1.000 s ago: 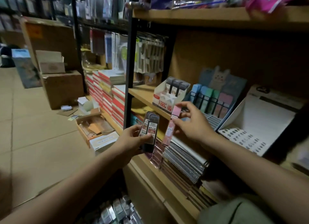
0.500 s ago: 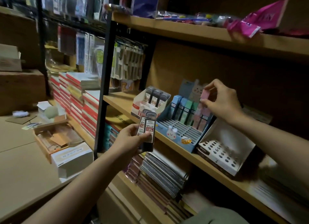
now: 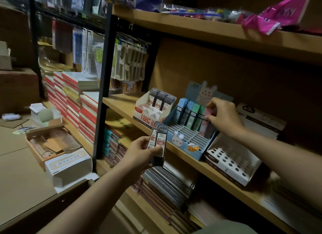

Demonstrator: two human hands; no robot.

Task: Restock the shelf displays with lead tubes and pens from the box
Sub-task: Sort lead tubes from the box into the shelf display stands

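My left hand (image 3: pixel 141 155) grips two dark lead tubes (image 3: pixel 158 143) with white labels, held upright in front of the middle shelf. My right hand (image 3: pixel 222 116) pinches a pink lead tube (image 3: pixel 205 120) at the right end of the back row in the blue bunny display (image 3: pixel 188 141). Blue and green tubes (image 3: pixel 190 114) stand in that row to its left. Left of it, a white and red display (image 3: pixel 148 114) holds three dark tubes (image 3: pixel 161 101) at the back. An open cardboard box (image 3: pixel 47 143) lies on the floor at left.
A white display with round holes (image 3: pixel 231 162) stands right of the blue one on the wooden shelf (image 3: pixel 217 174). Spiral notebooks (image 3: pixel 167 181) fill the shelf below. Red and white book stacks (image 3: pixel 78 101) and a black upright post (image 3: pixel 102 87) are at left.
My right hand carried the pink tube from near my left hand up to the blue display and lowered it into the back row. The view turned toward the shelf. My left hand kept hold of its tubes.
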